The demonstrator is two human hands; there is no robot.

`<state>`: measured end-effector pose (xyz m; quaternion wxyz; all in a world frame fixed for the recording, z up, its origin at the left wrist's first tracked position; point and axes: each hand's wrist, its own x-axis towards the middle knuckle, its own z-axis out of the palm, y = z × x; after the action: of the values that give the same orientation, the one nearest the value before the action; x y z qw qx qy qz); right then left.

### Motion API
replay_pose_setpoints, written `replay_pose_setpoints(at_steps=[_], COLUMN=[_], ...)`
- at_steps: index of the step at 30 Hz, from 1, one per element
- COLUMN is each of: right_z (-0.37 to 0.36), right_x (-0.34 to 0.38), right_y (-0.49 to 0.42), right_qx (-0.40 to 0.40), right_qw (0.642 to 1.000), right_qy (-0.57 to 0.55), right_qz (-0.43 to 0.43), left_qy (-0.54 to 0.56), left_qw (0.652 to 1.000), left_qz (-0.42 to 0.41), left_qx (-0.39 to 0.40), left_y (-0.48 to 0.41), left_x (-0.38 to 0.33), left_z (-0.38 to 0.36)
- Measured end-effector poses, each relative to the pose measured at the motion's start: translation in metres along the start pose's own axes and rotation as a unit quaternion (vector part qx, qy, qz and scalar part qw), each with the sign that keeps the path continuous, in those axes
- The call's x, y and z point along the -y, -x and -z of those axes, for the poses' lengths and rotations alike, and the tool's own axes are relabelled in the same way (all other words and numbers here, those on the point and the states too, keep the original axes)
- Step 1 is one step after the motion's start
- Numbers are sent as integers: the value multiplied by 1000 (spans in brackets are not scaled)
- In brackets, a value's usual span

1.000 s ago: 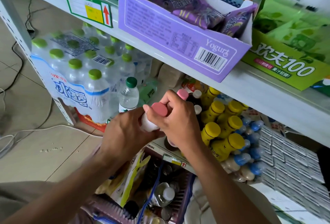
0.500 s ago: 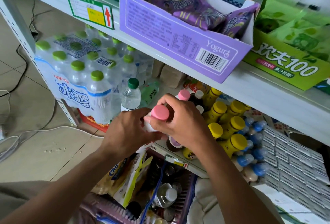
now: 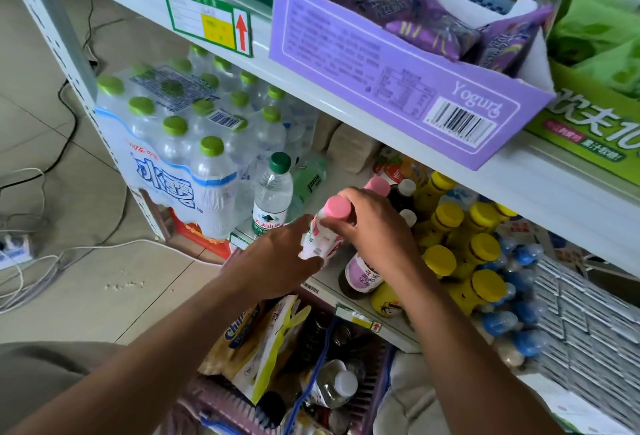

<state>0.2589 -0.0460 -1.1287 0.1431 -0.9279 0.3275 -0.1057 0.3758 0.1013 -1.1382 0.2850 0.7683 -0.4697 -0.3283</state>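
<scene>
— Purple plastic basket [image 3: 369, 394] nearest, at the bottom edge; inside, a white-capped bottle [image 3: 334, 388] and a yellow-and-white snack bag [image 3: 273, 341].
— And above the basket?
— Both hands, meeting on one pink-capped bottle [image 3: 317, 240]. Left hand [image 3: 273, 261] with its grip closed round the labelled body from below; right hand [image 3: 377, 230] with its grip pinched round the neck, just under the cap.
— Upright?
— Tilted, cap leaning right, held over the front edge of the lower shelf [image 3: 322, 286]; cannot tell whether touching it.
— Neighbours?
— Just right of it, partly under the right hand, a dark bottle with a purple label [image 3: 363, 275]; behind, a second pink cap [image 3: 378, 186]. Further right, yellow-capped bottles [image 3: 481, 251], then blue-capped ones [image 3: 519, 299].
— Further back?
— Left on the same shelf, a single green-capped water bottle [image 3: 273, 192] beside a shrink-wrapped pack of water [image 3: 173, 143]. On the upper shelf [image 3: 554, 188], a purple Yogurt carton [image 3: 381, 71].
</scene>
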Motion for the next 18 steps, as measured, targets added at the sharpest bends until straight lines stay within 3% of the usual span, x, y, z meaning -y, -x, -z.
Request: replay_pose_setpoints(at_steps=[3, 7, 9, 13, 18], right_z=[-4, 4, 14, 35, 27], right_x=[-5, -20, -26, -35, -39], right_y=[-2, -6, -8, -14, -28], right_qx=[8, 40, 15, -115, 13], right_qw=[1000, 997, 994, 989, 992], right_qy=[8, -47, -85, -66, -35], right_qz=[-18, -53, -62, -61, -117], left_qy=[148, 235, 250, 199, 166], left_qw=[987, 967, 962, 973, 980], left_qz=[32, 53, 66, 82, 79], left_qx=[55, 78, 84, 77, 79], left_y=[-6, -16, -16, -15, -15], left_x=[-2, -3, -5, -6, -4], left_z=[2, -2, -5, -11, -13])
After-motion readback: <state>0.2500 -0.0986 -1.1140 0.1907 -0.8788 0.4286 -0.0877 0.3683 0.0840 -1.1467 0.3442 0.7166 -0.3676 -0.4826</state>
